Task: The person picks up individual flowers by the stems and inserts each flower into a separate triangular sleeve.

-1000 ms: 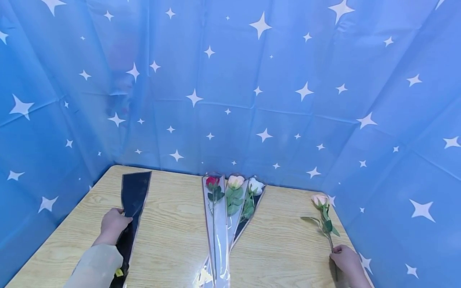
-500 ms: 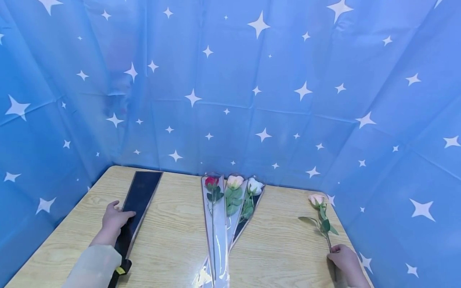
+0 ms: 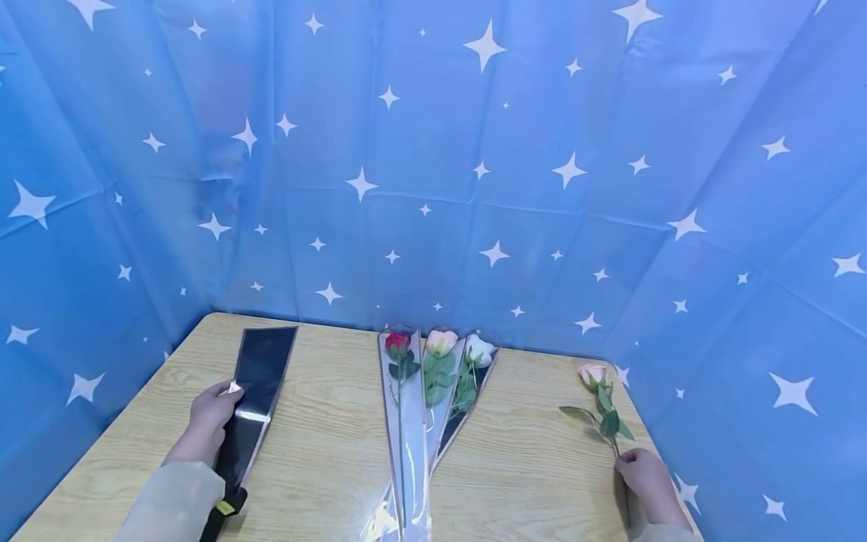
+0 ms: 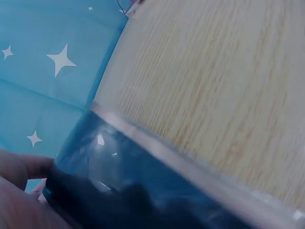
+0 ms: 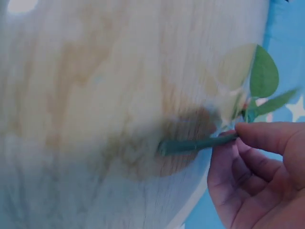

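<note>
My left hand (image 3: 211,414) pinches the left edge of a long black flower sleeve (image 3: 266,361) with a pale border, at the left of the table. In the left wrist view, the fingers hold a corner of the glossy sleeve (image 4: 138,167). At the table's right side, my right hand (image 3: 646,478) pinches the stem of a pale pink rose (image 3: 592,374) with green leaves, its bloom pointing away from me. The right wrist view has the cut end of the green stem (image 5: 190,145) sticking out past thumb and fingertips, close over the wood.
Mid-table lie three sleeved roses, fanned out and overlapping: a red rose (image 3: 397,344), a peach rose (image 3: 442,343) and a white rose (image 3: 481,351). A blue curtain with white stars (image 3: 433,188) surrounds the wooden table (image 3: 325,421) at the back and sides.
The left hand let go of the sleeve with fingers spread, then took its edge again. The sleeve's top shifted right, then slightly back left. The right hand and rose have moved slightly left.
</note>
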The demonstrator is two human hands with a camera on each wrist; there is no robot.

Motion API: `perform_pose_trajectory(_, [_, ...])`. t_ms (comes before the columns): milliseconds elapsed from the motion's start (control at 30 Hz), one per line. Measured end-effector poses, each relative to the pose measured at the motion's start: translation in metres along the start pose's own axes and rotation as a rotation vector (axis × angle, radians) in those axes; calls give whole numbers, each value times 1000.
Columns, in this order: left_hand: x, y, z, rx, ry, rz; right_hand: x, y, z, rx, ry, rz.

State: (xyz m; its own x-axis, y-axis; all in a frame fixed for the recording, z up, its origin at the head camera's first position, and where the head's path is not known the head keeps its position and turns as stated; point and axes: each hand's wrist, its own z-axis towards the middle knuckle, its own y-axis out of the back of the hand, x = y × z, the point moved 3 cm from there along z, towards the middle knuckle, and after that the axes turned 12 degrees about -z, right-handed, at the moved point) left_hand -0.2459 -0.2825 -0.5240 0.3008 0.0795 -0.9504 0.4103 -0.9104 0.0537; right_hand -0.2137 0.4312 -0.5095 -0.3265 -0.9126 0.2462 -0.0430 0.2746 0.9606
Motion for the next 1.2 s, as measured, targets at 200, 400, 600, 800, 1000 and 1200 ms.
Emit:
perform_pose_trajectory(200, [-1,-2,2,7,1,-36,6,3,-2,-37,34,36])
perform_pose_trajectory(400, [-1,-4,-1,-20,43,-119,6,0,-4,-10,8,117])
perform_pose_trajectory(600, [-11,-7,-5,-11,19,-160,13,7,-6,-44,26,117])
perform_pose_trajectory(800, [-29,-16,-13,93,-48,-350,32,19,-16,-82,59,158])
perform_pose_trajectory(1000, [-47,-28,-25,129,-114,-450,54,27,-25,-173,106,198])
perform_pose_trajectory(1200, [-56,-38,-32,121,-160,-492,73,32,-32,-219,129,224])
